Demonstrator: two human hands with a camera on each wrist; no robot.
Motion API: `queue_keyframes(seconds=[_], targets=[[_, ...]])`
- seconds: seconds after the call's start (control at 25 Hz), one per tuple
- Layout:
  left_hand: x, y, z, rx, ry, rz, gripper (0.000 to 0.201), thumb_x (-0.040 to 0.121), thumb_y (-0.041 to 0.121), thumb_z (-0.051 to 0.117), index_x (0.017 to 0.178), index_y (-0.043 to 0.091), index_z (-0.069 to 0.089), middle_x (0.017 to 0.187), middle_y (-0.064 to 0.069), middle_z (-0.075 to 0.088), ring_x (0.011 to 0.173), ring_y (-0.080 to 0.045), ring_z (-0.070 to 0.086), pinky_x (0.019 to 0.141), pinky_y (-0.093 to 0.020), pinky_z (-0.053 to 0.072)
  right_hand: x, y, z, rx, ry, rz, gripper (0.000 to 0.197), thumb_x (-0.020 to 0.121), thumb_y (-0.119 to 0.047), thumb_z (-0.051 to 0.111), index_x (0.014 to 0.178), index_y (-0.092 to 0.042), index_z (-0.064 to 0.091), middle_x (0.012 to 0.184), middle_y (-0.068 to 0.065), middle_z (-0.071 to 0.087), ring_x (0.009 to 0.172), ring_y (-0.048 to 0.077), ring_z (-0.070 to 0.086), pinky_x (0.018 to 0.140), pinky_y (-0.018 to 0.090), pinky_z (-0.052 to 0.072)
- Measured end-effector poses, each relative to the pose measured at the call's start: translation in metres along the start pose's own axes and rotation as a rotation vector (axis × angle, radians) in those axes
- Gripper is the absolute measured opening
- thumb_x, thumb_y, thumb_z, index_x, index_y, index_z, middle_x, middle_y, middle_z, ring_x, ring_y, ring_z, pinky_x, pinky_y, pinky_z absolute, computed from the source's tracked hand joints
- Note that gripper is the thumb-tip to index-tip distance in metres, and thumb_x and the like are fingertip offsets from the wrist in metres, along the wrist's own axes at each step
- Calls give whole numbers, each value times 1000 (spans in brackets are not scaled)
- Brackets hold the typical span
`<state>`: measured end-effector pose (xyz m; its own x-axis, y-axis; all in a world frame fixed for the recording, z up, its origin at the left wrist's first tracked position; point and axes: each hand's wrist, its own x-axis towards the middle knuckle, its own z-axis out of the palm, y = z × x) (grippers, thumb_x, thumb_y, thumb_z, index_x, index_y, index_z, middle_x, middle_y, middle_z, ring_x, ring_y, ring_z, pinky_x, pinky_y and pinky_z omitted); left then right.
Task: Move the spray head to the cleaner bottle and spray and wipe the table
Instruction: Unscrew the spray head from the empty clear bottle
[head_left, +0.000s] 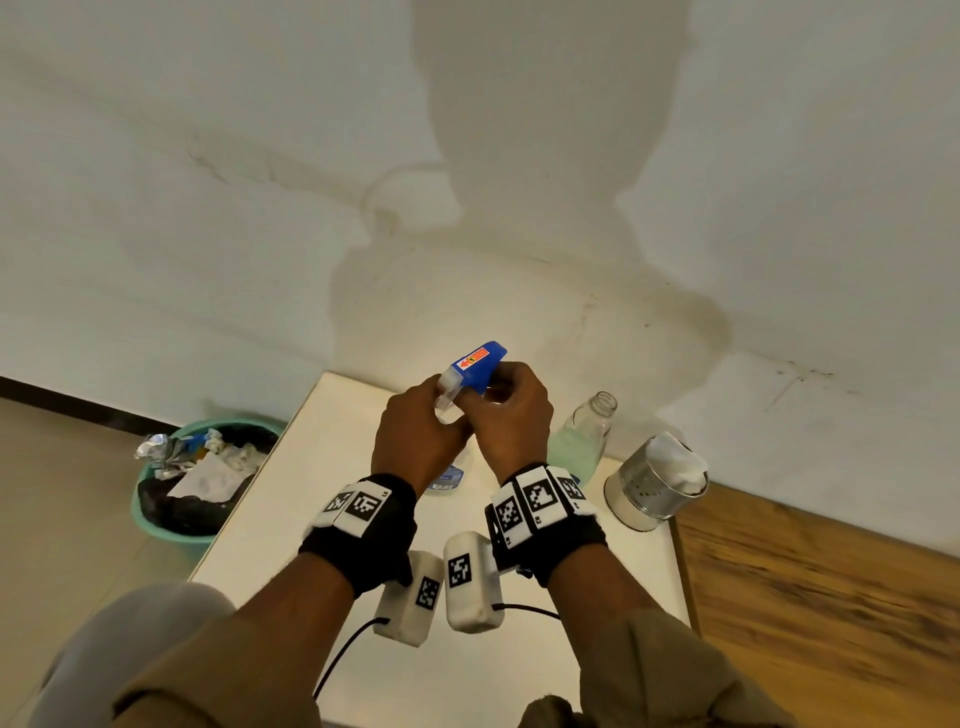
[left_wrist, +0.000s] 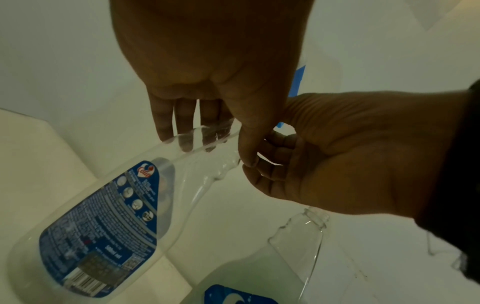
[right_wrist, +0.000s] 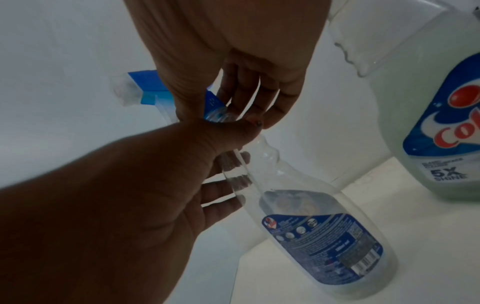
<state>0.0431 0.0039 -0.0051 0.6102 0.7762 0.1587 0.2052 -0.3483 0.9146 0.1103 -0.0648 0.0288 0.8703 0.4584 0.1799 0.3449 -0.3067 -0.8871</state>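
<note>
Both hands are up over the middle of the table (head_left: 613, 582), working the same thing. The left hand (head_left: 415, 441) has its fingers (left_wrist: 166, 121) wrapped round the neck of the clear, nearly empty bottle (right_wrist: 319, 232), thumb pressed in at the collar; the bottle stands on the table under the hands, back label facing the wrist cameras. The right hand (head_left: 511, 415) pinches low on the blue spray head (head_left: 475, 366), thumb and curled fingers (right_wrist: 241, 96) closed round its base right at the bottle mouth. The head sits at the top of that neck, nozzle pointing left and away; whether it is threaded on or already loose, I cannot tell. Just to the right, the cleaner bottle (head_left: 584, 436) stands uncapped, pale green liquid filling its lower half, front label showing in the right wrist view. Further right, at the table's far right corner, a metal tin (head_left: 652, 483) holds white cloth or tissue. Off the left edge, on the floor, a green bin (head_left: 171, 525) is stuffed with crumpled paper and foil. A shadow of the person falls on the wall beyond.
</note>
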Motion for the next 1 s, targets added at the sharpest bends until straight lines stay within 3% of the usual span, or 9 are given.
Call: queue_keyframes(seconds=[0.12, 0.24, 0.32, 0.4, 0.56, 0.72, 0.88, 1.0], targets=[[-1, 0, -1, 29, 4, 0, 19, 78, 19, 64, 97, 18, 61, 74, 1, 61, 74, -24, 62, 71, -35, 52, -1, 3, 1, 13, 21, -25, 38, 76, -20, 82, 108, -7, 68, 100, 5, 73, 87, 14, 64, 71, 11, 46], [0, -3, 0, 32, 0, 11, 30, 76, 28, 63, 105, 22, 62, 85, -3, 69, 81, -23, 64, 75, -37, 54, -4, 4, 2, 57, 12, -41, 38, 77, -18, 81, 112, -8, 68, 103, 5, 74, 92, 15, 67, 82, 23, 52], [0, -3, 0, 22, -16, 33, 36, 74, 34, 61, 109, 24, 62, 91, -3, 71, 86, -23, 65, 78, -39, 55, -6, 6, 2, 72, 5, -49, 38, 78, -18, 80, 113, -9, 67, 105, 5, 74, 94, 15, 68, 84, 24, 54], [-1, -3, -1, 22, -25, 46, 38, 77, 30, 66, 114, 22, 61, 96, -5, 72, 90, -24, 65, 81, -41, 55, -6, 8, 2, 89, 0, -56, 38, 80, -18, 79, 115, -9, 66, 107, 7, 73, 94, 17, 67, 85, 25, 55], [0, -5, -1, 19, -29, 55, 38, 77, 26, 68, 114, 22, 62, 96, -5, 72, 90, -24, 65, 82, -44, 55, -5, 11, 1, 89, -14, -82, 37, 82, -16, 78, 115, -8, 66, 107, 7, 72, 90, 12, 64, 76, 11, 49], [3, -8, 0, 5, -37, 57, 37, 80, 24, 70, 116, 19, 62, 98, -6, 72, 92, -24, 65, 84, -44, 55, 0, 11, 0, 74, -40, -105, 35, 82, -13, 77, 114, -6, 65, 106, 7, 72, 89, 13, 63, 79, 17, 51], [5, -9, 1, 2, -33, 54, 40, 80, 27, 72, 117, 17, 61, 99, -7, 71, 90, -22, 63, 85, -39, 54, 7, 12, -2, 61, -86, -125, 34, 80, -11, 78, 112, -4, 66, 104, 9, 73, 92, 20, 68, 83, 31, 58], [7, -10, 1, 9, -37, 54, 44, 79, 28, 74, 119, 16, 61, 102, -8, 71, 90, -21, 62, 85, -37, 53, 12, 13, -5, 13, -137, -151, 35, 80, -10, 77, 112, -3, 66, 104, 10, 73, 90, 18, 67, 83, 31, 57]])
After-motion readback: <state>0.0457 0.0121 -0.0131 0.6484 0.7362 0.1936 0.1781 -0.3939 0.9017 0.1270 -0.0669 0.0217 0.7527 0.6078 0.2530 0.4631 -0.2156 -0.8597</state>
